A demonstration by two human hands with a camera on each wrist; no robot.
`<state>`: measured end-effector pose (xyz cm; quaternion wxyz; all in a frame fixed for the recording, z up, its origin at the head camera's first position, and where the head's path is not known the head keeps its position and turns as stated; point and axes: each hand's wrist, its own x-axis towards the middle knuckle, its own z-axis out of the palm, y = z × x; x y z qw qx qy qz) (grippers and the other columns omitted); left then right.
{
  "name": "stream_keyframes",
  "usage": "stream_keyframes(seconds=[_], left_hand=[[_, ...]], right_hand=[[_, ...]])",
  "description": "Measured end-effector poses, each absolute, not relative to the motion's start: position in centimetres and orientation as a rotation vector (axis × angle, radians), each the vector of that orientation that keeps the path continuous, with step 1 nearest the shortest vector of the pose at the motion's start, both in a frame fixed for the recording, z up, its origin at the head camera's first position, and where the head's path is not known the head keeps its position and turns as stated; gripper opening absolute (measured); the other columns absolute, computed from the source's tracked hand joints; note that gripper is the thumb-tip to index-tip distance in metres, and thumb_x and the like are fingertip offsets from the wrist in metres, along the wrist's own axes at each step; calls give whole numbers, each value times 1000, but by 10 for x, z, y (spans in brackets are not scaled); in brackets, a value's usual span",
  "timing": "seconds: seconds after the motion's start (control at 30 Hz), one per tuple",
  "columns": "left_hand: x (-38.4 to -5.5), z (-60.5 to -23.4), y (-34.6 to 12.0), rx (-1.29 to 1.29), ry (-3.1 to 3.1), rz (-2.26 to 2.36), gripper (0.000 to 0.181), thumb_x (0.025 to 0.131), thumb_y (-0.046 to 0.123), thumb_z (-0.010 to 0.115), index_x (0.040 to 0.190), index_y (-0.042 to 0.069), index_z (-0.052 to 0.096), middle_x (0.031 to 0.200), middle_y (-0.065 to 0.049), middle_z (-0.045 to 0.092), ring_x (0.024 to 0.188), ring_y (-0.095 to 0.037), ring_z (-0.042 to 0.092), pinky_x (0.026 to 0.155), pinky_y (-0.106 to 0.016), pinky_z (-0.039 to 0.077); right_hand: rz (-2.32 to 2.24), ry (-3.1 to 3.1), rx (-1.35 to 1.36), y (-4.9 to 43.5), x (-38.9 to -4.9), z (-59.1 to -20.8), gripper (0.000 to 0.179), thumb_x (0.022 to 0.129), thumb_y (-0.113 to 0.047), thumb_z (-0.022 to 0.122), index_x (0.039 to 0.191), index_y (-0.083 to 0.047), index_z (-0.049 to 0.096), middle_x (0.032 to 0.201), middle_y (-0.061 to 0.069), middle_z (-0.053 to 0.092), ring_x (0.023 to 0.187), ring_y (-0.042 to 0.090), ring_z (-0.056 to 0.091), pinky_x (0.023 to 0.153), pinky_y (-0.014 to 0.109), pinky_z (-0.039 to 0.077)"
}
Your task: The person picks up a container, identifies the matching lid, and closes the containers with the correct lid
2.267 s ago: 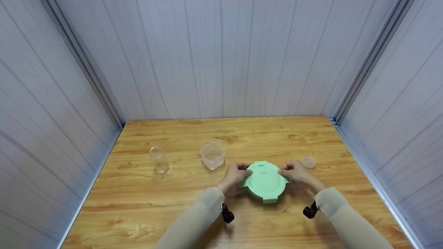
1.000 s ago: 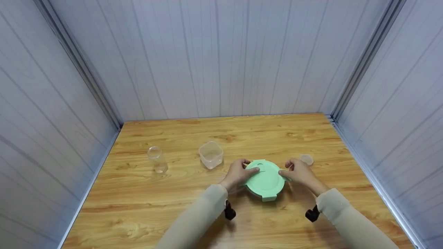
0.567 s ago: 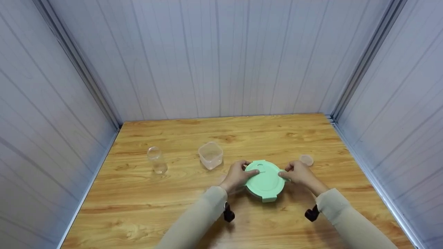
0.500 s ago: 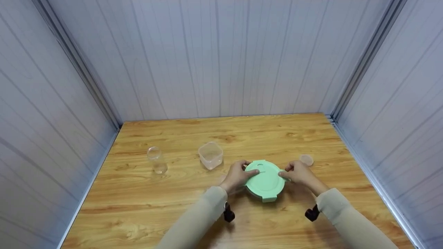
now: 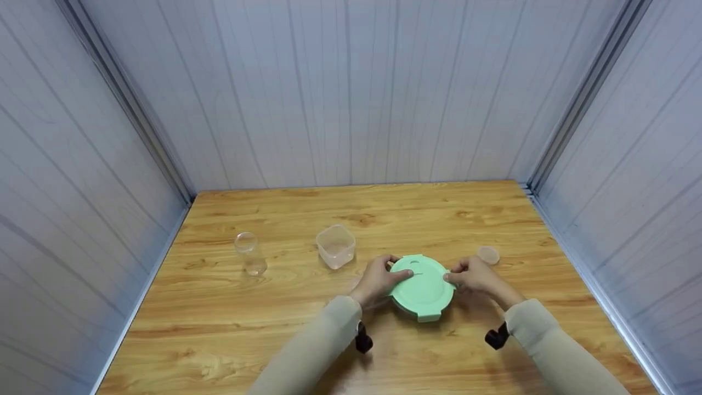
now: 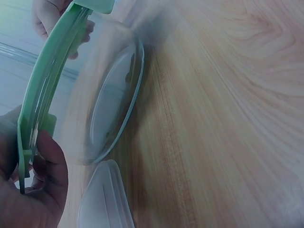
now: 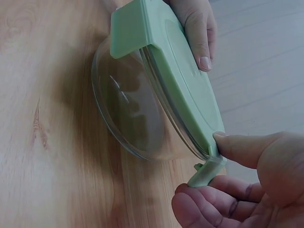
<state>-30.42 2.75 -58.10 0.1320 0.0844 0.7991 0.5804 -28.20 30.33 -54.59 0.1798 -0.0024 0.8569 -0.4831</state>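
A round glass food container (image 7: 123, 99) stands on the table with a light green lid (image 5: 422, 288) on top. My left hand (image 5: 378, 278) grips its left side, thumb lying on the lid and fingers curled underneath. On the right side, my right hand (image 5: 476, 277) pinches a latch flap (image 7: 209, 172) of the lid between thumb and fingers. That flap hangs at an angle from the rim. A front latch flap (image 5: 429, 317) points down over the container's side. Below the left hand, a translucent whitish lid-like piece (image 6: 105, 199) lies on the table, partly out of view.
A clear cylindrical jar (image 5: 251, 255) stands at the left of the wooden table (image 5: 219, 334). A square translucent plastic tub (image 5: 335, 247) is behind my left hand. A small round translucent lid (image 5: 488, 254) lies behind my right hand. Panelled walls (image 5: 351, 93) enclose the table.
My left thumb has slid further in over the green lid. The right flap, earlier sticking outward, is now bent lower in my right fingers. The container has hardly moved.
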Motion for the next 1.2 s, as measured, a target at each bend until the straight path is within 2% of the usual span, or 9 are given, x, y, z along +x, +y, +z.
stream_keyframes(seconds=[0.17,0.43,0.7,1.2], left_hand=[[-305,-583,29,267,2339,1660,47,95,35,87,129,8,70,106,-7,65,91,-15,60,72,-24,52],[-304,-584,29,256,2302,1656,42,97,37,85,127,11,70,116,-6,65,98,-15,62,77,-24,56],[-302,-585,29,249,2279,1683,44,97,36,84,129,10,68,113,-9,63,93,-15,61,73,-24,55],[-305,-586,27,251,2312,1667,46,97,38,84,130,10,68,114,-8,63,97,-16,60,77,-25,55]], right_hand=[[-1352,2426,-15,304,-282,-547,14,104,-12,72,95,-2,67,87,4,65,74,15,64,69,35,60],[-1366,2416,-57,306,-281,-552,14,105,-11,71,97,1,72,89,5,69,77,17,69,72,38,64],[-1361,2424,-118,306,-280,-552,16,106,-10,69,94,0,68,86,6,67,78,19,68,71,40,64],[-1303,2451,-243,307,-285,-548,20,106,-13,68,93,2,70,80,4,67,71,15,64,65,38,61]])
